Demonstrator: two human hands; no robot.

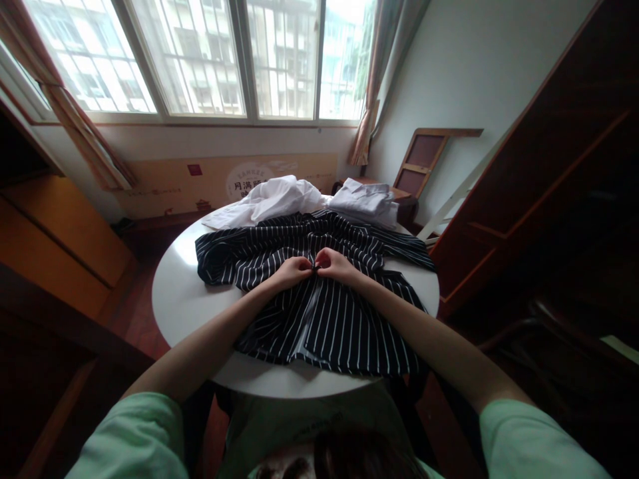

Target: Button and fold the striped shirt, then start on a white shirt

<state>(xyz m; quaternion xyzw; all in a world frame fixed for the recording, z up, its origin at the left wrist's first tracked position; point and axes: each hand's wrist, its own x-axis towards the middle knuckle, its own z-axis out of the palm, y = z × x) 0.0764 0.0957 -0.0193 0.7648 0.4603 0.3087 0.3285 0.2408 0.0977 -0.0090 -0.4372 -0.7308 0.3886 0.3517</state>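
Pinched striped garment point(349, 322) at front opening between fingertips of left hand point(293, 272) and right hand point(337, 266), likely for fine control, though poorly resolved. Found garment spread on desk point(174, 293) beneath hands, exposing opening; noted white clothes point(367, 199) beyond.

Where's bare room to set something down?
Biggest: the table's left side, between the striped shirt, rim and left forearm. Slimmer: along the near rim, and right, below the sleeve. Crowded: the middle, with the left hand and right hand; the far side, with white clothes.
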